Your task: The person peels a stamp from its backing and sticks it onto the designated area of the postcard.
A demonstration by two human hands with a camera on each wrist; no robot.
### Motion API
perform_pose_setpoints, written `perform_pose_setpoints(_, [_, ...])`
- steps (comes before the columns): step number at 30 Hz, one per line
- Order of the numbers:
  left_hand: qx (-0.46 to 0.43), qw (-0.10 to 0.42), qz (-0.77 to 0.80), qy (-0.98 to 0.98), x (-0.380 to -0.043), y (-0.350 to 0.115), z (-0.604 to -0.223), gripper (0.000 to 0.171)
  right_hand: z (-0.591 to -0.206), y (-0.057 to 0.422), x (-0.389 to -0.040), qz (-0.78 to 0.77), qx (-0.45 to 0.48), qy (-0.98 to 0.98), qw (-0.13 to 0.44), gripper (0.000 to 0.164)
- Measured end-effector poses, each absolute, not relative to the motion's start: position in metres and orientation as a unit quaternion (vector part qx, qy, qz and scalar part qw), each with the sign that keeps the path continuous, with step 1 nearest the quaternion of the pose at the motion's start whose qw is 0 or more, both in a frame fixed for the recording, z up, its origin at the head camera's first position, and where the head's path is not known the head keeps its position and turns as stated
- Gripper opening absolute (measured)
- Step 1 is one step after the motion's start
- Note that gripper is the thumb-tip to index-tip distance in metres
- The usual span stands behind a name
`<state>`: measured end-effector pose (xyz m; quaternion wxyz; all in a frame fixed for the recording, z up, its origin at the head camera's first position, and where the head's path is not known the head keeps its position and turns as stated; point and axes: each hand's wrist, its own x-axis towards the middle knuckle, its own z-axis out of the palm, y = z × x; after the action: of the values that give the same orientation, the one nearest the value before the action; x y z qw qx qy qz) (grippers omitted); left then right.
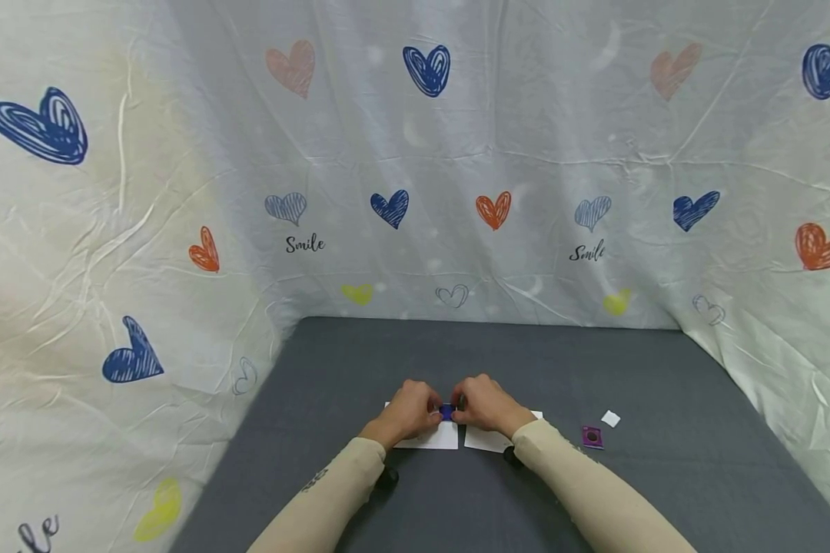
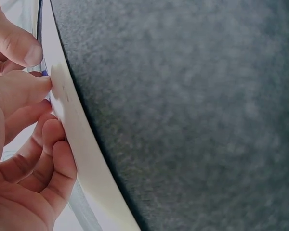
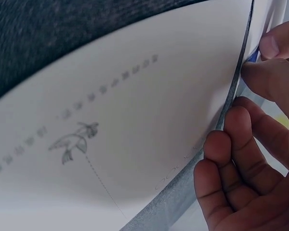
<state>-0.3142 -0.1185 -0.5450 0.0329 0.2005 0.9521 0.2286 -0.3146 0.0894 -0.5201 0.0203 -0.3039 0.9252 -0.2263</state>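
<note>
In the head view, a small blue square piece [image 1: 446, 412] sits between the two hands, over the inner edges of two white paper sheets. From the left, my left hand [image 1: 410, 408] pinches it between thumb and fingertips; opposite, my right hand [image 1: 486, 404] pinches its other side. Under the left hand lies one sheet [image 1: 429, 440], and under the right hand the other sheet [image 1: 484, 439]. The right wrist view shows a printed bird with a dashed line on the right sheet. Only a sliver of blue shows in the wrist views, the rest covered by fingers.
To the right on the dark grey table [image 1: 512, 361] lie a purple square piece [image 1: 592, 437] with a dark round centre and a small white square [image 1: 611, 418]. A white curtain [image 1: 449, 130] with printed hearts hangs behind and beside the table.
</note>
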Motion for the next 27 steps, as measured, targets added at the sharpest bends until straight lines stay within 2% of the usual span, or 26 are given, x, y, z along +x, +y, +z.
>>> perform_pose_setpoints(4, [0.190,0.050,0.225,0.954,-0.299,-0.114,-0.520,0.015,-0.519,0.090,-0.314,-0.229,-0.303,0.925,0.022,0.011])
perform_pose_setpoints(11, [0.196,0.050,0.219,0.955,-0.299,-0.114,-0.518,0.016,-0.518,0.092,-0.315,-0.219,-0.309,0.925,0.031,0.013])
perform_pose_setpoints(14, [0.214,0.042,0.211,0.953,-0.298,-0.115,-0.516,0.016,-0.518,0.093,-0.316,-0.209,-0.321,0.923,0.028,0.013])
perform_pose_setpoints(15, [0.227,0.029,0.205,0.952,-0.304,-0.119,-0.525,0.019,-0.518,0.093,-0.316,-0.207,-0.326,0.922,0.028,0.013])
perform_pose_setpoints(21, [0.255,-0.030,0.156,0.954,-0.299,-0.122,-0.518,0.022,-0.512,0.100,-0.315,-0.213,-0.353,0.911,0.005,0.014])
perform_pose_setpoints(22, [0.250,-0.031,0.150,0.956,-0.293,-0.119,-0.506,0.020,-0.510,0.102,-0.315,-0.215,-0.356,0.909,-0.001,0.014])
perform_pose_setpoints(27, [0.243,-0.030,0.144,0.959,-0.293,-0.119,-0.498,0.026,-0.498,0.113,-0.317,-0.207,-0.370,0.905,-0.028,0.016])
